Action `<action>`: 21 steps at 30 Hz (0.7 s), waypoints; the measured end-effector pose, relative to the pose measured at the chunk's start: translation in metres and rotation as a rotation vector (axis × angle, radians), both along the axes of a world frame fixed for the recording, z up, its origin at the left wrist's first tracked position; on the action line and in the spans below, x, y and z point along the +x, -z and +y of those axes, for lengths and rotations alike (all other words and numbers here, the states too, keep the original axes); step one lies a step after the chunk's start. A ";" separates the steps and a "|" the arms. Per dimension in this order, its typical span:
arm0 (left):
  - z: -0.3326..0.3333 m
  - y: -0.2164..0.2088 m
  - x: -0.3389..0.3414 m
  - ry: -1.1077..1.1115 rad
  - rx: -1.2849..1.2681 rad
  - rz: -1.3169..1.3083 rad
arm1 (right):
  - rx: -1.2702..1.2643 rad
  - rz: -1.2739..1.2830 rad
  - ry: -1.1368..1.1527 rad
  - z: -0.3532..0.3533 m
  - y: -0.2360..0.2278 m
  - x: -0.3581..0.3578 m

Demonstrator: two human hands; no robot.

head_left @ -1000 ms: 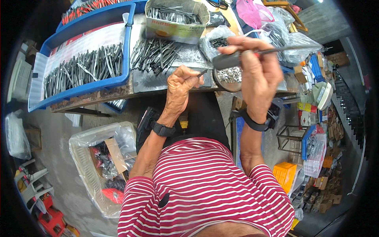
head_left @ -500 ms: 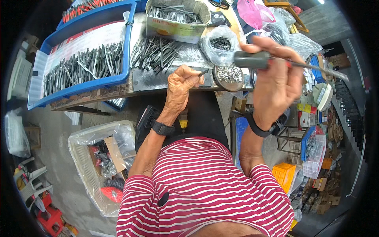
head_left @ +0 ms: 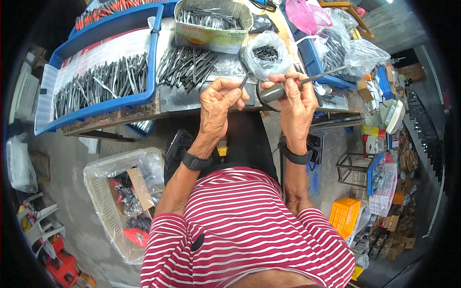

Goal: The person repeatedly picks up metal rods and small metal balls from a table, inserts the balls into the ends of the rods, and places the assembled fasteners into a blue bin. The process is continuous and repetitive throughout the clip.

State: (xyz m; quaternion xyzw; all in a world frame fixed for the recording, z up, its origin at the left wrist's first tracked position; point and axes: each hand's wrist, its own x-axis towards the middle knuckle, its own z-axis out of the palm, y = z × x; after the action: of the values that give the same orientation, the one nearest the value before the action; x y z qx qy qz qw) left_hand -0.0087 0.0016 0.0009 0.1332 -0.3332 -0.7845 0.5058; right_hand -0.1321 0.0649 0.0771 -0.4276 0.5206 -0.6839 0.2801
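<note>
My left hand (head_left: 220,98) is closed at the near edge of the workbench, pinching a small, thin dark piece (head_left: 244,80) between thumb and fingers. To its right, my right hand (head_left: 296,98) grips a screwdriver-like tool by its dark grey handle (head_left: 272,93). The tool's long thin shaft (head_left: 329,73) points up and away to the right. Its handle end faces my left hand, a short gap apart. Behind the handle, a round dish (head_left: 261,98) is mostly hidden. A clear plastic bag (head_left: 283,62) with small dark parts inside lies just beyond.
A pile of dark slim metal pieces (head_left: 187,67) lies left of my hands, below a carton (head_left: 209,38) filled with similar pieces. A blue tray (head_left: 154,72) holds many more. Beside my legs stands a plastic-lined crate (head_left: 96,192). Plastic bags (head_left: 357,53) sit at the right.
My right hand has swung left and toward me with the tool, bringing it close to my left hand and over the round dish. The small piece in my left hand now points more upward.
</note>
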 end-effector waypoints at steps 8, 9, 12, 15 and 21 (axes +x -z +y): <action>0.011 -0.008 -0.002 0.069 0.110 -0.048 | 0.118 -0.103 0.060 0.022 0.022 -0.019; 0.012 -0.008 -0.002 0.074 0.117 -0.055 | 0.122 -0.113 0.061 0.025 0.025 -0.021; 0.013 -0.008 -0.004 0.088 0.128 -0.058 | 0.172 -0.065 0.083 0.033 0.032 -0.032; 0.016 -0.006 -0.008 0.109 0.101 -0.068 | 0.203 -0.009 0.144 0.042 0.039 -0.046; 0.021 -0.003 -0.016 0.165 0.081 -0.148 | 0.355 0.092 0.285 0.048 0.056 -0.071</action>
State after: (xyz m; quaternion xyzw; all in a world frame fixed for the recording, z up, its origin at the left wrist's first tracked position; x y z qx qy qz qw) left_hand -0.0242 0.0229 0.0036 0.1832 -0.3474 -0.8244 0.4076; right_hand -0.2027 0.1131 0.0211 -0.3245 0.7002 -0.5939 0.2272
